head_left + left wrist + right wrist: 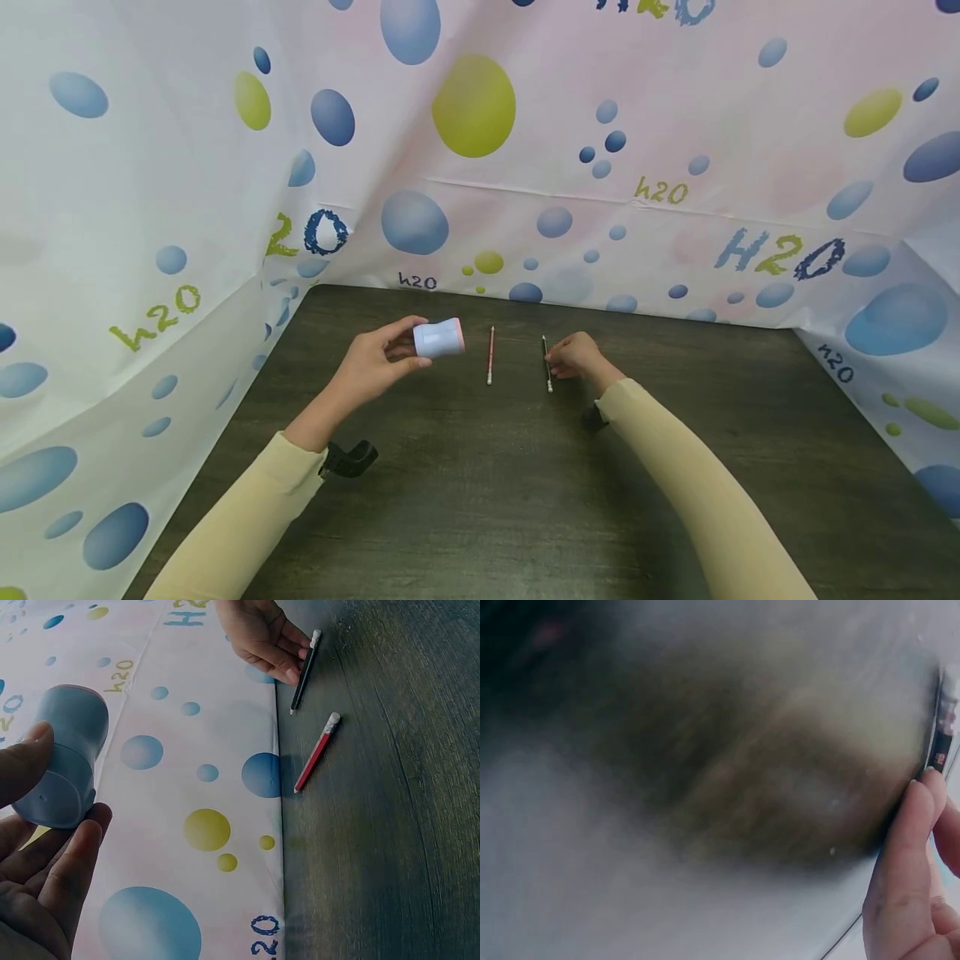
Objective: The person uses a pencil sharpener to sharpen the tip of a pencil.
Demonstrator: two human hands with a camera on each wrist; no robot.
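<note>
In the head view my left hand (372, 358) holds a small light blue cup-shaped container (438, 337) with a pink rim, tilted on its side above the table. Thumb and fingers grip its narrower middle in the left wrist view, where the container (69, 750) hides part of the fingers. My right hand (576, 357) is at a black pencil (548, 377) with a white end, its fingertips pinching the shaft. The right wrist view shows fingers against the black pencil (942, 746) at the right edge. Between the hands lies a red pencil (491, 354), touched by neither.
The dark wooden table (480, 500) ends at a white sheet (660, 150) with blue and green dots, which rises behind it and along both sides. Dark wrist-worn devices, such as the left one (349, 459), sit below the hands. Most of the right wrist view is blurred.
</note>
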